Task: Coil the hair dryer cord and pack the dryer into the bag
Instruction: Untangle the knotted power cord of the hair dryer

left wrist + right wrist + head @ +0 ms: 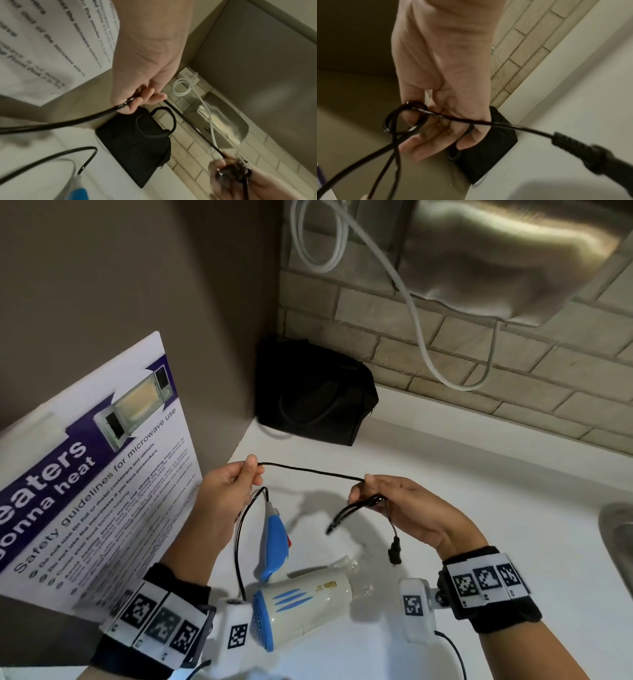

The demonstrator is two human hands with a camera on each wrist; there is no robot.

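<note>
A white and blue hair dryer (301, 607) lies on the white counter (479, 508), its blue handle (275, 542) folded toward the wall. Its black cord (308, 471) runs taut between my hands. My left hand (236, 484) pinches the cord (120, 105) between thumb and fingers. My right hand (387, 498) grips small loops of cord (406, 119), and the black plug (394, 549) dangles below it, also seen close up as the plug (583, 148). The black bag (315, 395) sits in the corner behind, also seen as the bag (137, 146).
A microwave safety poster (96, 474) leans at the left. A white cable (411, 302) hangs from a wall socket (188, 75) over the brick backsplash. A steel dispenser (507, 254) is mounted above. A sink edge (616, 535) shows at the right.
</note>
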